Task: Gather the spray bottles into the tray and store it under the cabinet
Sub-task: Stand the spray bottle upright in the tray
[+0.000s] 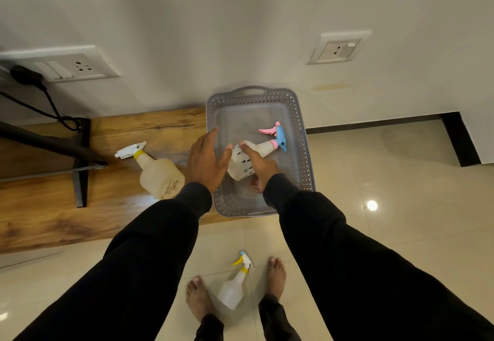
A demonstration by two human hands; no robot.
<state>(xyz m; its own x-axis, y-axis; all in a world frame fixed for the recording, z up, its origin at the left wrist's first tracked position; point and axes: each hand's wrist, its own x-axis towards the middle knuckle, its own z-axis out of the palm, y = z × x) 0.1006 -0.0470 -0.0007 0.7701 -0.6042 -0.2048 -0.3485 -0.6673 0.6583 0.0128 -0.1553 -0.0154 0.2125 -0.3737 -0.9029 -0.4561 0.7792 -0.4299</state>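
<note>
The right hand [260,169] is gripping a pink-nozzled bottle [251,157] inside the tray [304,153]; the left hand [205,160] is hovering beside it, fingers spread, holding nothing.

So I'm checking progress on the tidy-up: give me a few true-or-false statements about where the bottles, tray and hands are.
1. The right hand grips the pink-and-blue-nozzle bottle over the grey tray. True.
2. The left hand holds a bottle. False: it is open and holds nothing.
3. The white-nozzle bottle lies on the wooden surface. True.
4. All bottles are in the tray. False: the yellow-trigger bottle lies on the floor between the feet.
</note>
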